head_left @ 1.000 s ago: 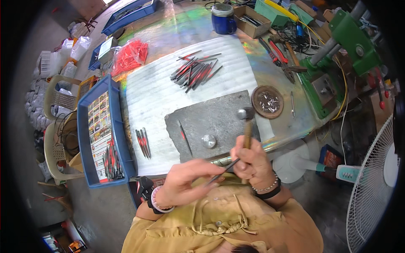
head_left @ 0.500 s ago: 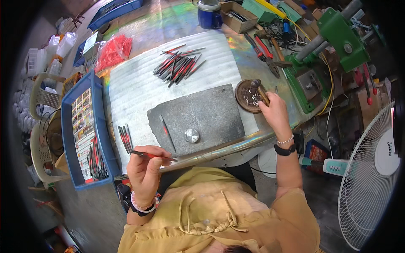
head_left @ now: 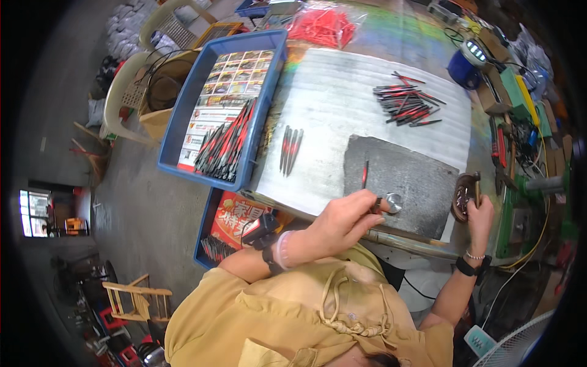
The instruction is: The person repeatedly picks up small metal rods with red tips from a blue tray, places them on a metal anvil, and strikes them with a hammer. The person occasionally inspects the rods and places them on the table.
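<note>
My left hand (head_left: 339, 227) is pinched on a slim black-and-red pointed stick (head_left: 379, 206), mostly hidden by the fingers. Its tip is beside a shiny round metal piece (head_left: 395, 202) on the grey stone slab (head_left: 422, 177). Another such stick (head_left: 365, 175) lies on the slab. On the right, my right hand (head_left: 481, 215) is closed around the wooden handle of a small hammer (head_left: 477, 191), over a round brown dish (head_left: 460, 197) holding small bits. A pile of the sticks (head_left: 406, 104) lies on the white foam sheet (head_left: 330, 110), and several more (head_left: 291, 150) lie apart.
A blue tray (head_left: 278, 67) with a heap of sticks (head_left: 229, 144) stands left. Below it is another blue bin (head_left: 205, 241). A bag of red pieces (head_left: 321, 27), a blue mug (head_left: 465, 67), pliers (head_left: 498, 144) and a green press (head_left: 520, 220) surround the sheet.
The view has swung left. My left hand has carried its stick from the table's front edge to the metal piece on the slab. The right hand stays at the hammer by the dish.
</note>
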Action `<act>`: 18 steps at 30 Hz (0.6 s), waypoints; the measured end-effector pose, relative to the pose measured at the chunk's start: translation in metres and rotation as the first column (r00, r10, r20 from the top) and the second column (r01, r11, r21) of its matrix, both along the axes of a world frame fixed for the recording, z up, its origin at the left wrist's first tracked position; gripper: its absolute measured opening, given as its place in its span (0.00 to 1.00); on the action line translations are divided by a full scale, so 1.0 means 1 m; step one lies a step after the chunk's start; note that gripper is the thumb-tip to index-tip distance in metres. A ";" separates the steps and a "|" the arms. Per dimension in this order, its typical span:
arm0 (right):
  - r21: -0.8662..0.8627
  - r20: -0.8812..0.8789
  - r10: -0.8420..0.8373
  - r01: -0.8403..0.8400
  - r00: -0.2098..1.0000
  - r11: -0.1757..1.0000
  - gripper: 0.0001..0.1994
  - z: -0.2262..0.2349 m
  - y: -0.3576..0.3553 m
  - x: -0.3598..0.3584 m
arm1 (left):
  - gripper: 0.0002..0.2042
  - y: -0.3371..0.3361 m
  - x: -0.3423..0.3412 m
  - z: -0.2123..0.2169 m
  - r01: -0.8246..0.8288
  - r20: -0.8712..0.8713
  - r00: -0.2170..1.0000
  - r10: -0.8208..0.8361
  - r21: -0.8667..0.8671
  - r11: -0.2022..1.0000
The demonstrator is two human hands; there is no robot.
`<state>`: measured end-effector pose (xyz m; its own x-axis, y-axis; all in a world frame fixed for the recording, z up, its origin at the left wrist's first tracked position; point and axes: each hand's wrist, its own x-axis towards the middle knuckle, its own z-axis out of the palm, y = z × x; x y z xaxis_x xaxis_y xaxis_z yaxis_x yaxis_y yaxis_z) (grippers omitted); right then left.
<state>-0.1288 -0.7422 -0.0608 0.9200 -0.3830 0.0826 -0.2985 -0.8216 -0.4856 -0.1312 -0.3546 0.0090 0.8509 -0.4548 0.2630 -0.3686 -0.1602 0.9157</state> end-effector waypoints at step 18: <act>0.972 0.123 -0.277 -0.060 0.953 0.226 0.07 0.078 0.075 -0.041 | 0.16 0.005 0.008 0.000 -0.224 -0.710 0.529 -0.465 -0.645 0.731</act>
<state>-0.1701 -0.6672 0.0171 0.8752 -0.4182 -0.2431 -0.0913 0.3507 -0.9320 -0.1234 -0.3498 0.0090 0.7673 -0.5962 -0.2361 0.5902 0.5124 0.6238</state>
